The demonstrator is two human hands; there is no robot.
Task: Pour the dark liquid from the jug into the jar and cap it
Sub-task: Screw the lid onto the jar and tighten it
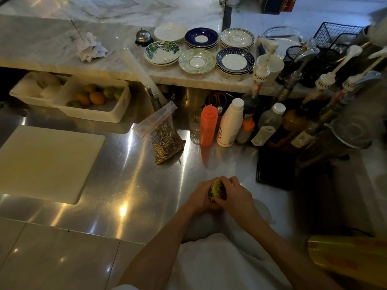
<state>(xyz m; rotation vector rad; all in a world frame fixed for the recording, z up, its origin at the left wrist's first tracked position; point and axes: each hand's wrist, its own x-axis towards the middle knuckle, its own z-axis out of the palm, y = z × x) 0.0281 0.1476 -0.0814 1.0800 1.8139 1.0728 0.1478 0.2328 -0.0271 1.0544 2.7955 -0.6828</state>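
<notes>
A small jar stands on the steel counter near its front edge, almost wholly covered by my hands. Its gold metal lid shows between my fingers, on top of the jar. My left hand wraps around the jar's side. My right hand grips the lid from above and from the right. The jar's contents are hidden. I cannot pick out a jug with dark liquid among the vessels in view.
A white cutting board lies at the left. A bag of seeds, an orange squeeze bottle, a white bottle and syrup bottles stand behind the jar. A black mat lies at the right. Saucers sit on the marble shelf.
</notes>
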